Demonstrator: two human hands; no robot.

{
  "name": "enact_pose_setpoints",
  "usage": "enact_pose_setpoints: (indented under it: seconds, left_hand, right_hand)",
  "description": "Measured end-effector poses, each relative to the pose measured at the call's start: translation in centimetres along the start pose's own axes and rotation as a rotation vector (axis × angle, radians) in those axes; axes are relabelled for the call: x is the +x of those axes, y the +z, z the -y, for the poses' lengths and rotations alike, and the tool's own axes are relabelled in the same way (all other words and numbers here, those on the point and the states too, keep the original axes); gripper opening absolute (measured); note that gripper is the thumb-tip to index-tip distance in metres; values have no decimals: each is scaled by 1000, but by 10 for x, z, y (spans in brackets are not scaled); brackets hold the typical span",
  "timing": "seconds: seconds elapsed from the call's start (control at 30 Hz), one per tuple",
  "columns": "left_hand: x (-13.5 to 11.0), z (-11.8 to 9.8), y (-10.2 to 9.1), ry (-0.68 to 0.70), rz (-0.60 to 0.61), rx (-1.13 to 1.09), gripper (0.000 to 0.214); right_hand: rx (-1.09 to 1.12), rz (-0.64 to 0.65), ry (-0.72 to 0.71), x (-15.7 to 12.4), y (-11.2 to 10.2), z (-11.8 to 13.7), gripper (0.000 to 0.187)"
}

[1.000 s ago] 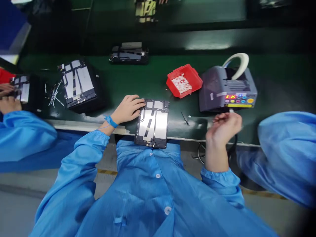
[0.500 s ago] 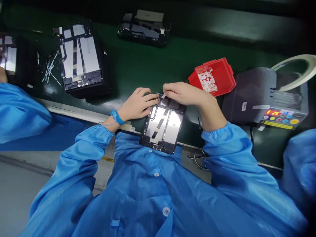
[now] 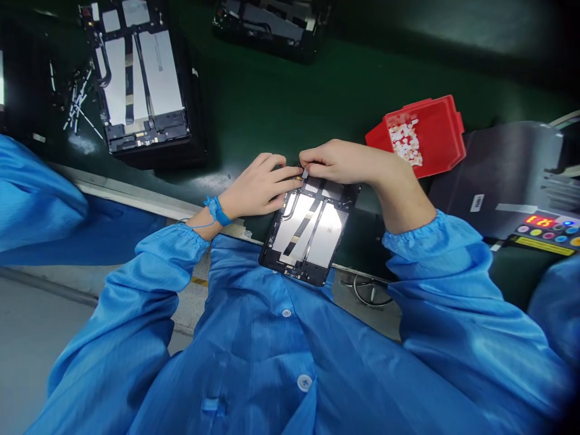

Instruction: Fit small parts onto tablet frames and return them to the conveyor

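Observation:
An opened tablet, black frame with silver battery panels, lies at the near edge of the green bench, partly overhanging it. My left hand rests on its upper left corner with fingers stretched flat. My right hand is at the tablet's top edge, thumb and forefinger pinched on a small pale strip pressed against the frame. Both arms wear blue sleeves, and a blue wrist strap circles my left wrist.
A red bin of small white pieces sits right of my hands, beside a grey tape dispenser with lit buttons. A second opened tablet lies at the far left, a third at the back. Another person's blue sleeve shows left.
My right hand came from the dispenser over to the tablet's top edge with a small strip. The view has shifted down and closer; my left hand stays on the tablet.

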State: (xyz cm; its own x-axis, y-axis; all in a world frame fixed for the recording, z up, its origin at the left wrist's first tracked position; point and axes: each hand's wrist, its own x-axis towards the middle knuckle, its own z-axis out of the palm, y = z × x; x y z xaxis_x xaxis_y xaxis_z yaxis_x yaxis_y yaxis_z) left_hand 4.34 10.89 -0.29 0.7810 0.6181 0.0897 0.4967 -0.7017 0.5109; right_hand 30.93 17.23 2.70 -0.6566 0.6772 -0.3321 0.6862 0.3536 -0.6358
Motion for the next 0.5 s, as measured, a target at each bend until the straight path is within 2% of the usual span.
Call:
enact_pose_setpoints:
  seconds: [0.1,0.2,0.5]
  left_hand:
    - [0,0,2,59,-41,40,45]
    - [-1,2,4,95,-75,64,44]
    - [0,-4,11,74,-116,123,51]
  right_hand:
    - [-83,54,-65,-6,-5,10,20]
    - [-147,46,-97,-10,-4,17,20]
    - [-275,41,-86,-12,2,21,19]
